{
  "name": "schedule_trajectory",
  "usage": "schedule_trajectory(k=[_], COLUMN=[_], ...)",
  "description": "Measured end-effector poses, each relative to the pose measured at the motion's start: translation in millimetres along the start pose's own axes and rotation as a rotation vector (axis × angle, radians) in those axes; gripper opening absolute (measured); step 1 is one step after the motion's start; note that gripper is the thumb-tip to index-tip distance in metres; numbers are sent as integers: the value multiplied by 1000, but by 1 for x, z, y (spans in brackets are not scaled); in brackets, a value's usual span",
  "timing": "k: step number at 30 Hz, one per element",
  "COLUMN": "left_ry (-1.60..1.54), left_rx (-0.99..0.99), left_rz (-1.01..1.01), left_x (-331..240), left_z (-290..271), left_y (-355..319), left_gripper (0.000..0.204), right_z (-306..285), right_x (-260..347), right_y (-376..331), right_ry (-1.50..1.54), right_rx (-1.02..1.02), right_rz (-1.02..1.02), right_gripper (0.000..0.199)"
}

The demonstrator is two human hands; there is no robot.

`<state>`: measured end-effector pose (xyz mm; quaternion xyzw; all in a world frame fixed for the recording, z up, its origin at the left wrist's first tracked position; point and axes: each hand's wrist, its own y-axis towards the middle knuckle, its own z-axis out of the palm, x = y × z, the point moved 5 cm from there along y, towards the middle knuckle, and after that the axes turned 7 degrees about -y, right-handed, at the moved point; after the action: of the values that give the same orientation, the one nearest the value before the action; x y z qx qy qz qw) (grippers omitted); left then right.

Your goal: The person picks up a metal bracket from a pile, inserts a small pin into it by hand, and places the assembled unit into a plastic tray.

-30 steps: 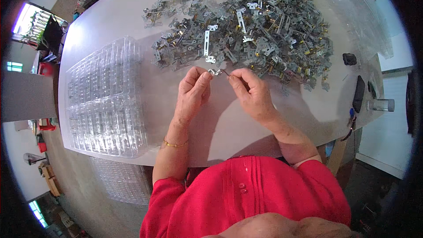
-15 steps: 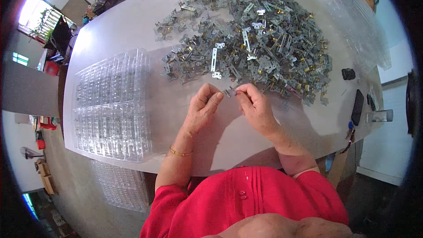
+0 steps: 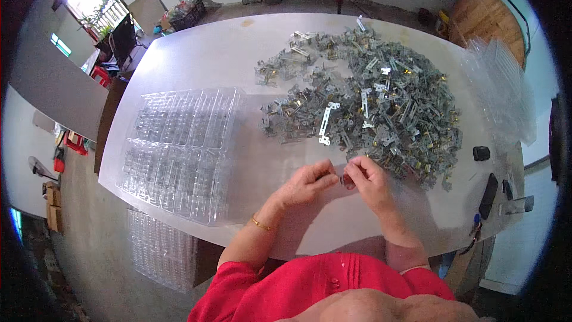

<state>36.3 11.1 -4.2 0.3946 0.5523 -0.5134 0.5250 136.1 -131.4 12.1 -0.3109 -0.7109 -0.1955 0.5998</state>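
My left hand and my right hand meet just in front of the pile, near the middle of the table. Their fingertips pinch a small metal part between them, mostly covered by the fingers. Right beyond the hands spreads a wide heap of small grey metal brackets, some with brass-coloured pieces. One long, bright bracket lies at the heap's near left side. To the left, clear plastic trays with ribbed compartments hold rows of metal parts.
The white table has curved-looking edges. Empty clear trays lean at the far right. A black block, a dark bar, a clear cup and pliers lie along the right edge. More trays are stacked below the table.
The view has tilted up, bringing a fan at the back into sight. My hands have drawn closer together around the small metal part, and my left fingers have curled in.
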Motion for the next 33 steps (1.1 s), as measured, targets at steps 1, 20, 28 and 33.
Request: schedule_trajectory(k=[1,20,28,33], left_ry=[60,-838,-617,-563], left_rx=[51,227,150,36], left_rz=[13,-115,255,229], left_x=[-1,9,-6,5], left_z=[4,-7,-3,-11], left_y=[-1,4,6,8], left_gripper=[20,45,49,41], right_z=[1,1,-1,11], right_x=[2,36,-2,9], right_y=[0,-12,-6,-7], right_ry=[-3,-288,443,335], right_rx=[5,-136,-192,-171], right_rz=[-11,-557,23,89], right_gripper=[16,5,12,13])
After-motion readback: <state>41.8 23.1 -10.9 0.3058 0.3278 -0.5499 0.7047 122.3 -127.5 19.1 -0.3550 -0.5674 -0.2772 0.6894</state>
